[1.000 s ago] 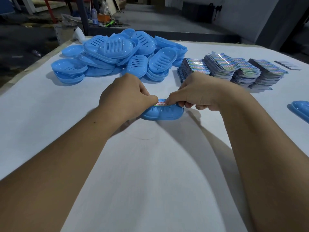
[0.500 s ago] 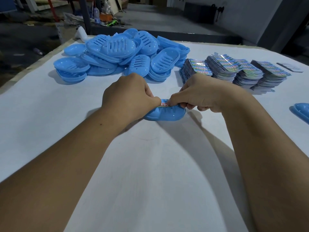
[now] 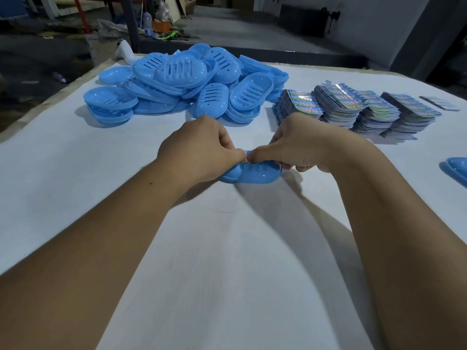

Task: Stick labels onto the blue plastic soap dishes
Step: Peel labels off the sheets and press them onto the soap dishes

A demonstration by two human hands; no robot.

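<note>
One blue soap dish (image 3: 255, 176) lies on the white table between my hands. My left hand (image 3: 199, 150) grips its left end with curled fingers. My right hand (image 3: 298, 145) curls over its right end, thumb tip meeting the left thumb over the dish. A sliver of colourful label (image 3: 246, 160) shows under the two thumbs; the rest is hidden. A heap of blue soap dishes (image 3: 187, 84) sits at the back, with stacks of printed labels (image 3: 353, 109) to its right.
Another blue dish (image 3: 457, 170) pokes in at the right edge. A small grey strip (image 3: 438, 103) lies beyond the label stacks. The white table (image 3: 227, 274) ends at the left and far sides, with cluttered dark floor behind.
My two thumbs have closed together over the dish, covering most of the label that showed between them earlier. The dish stays in the same place.
</note>
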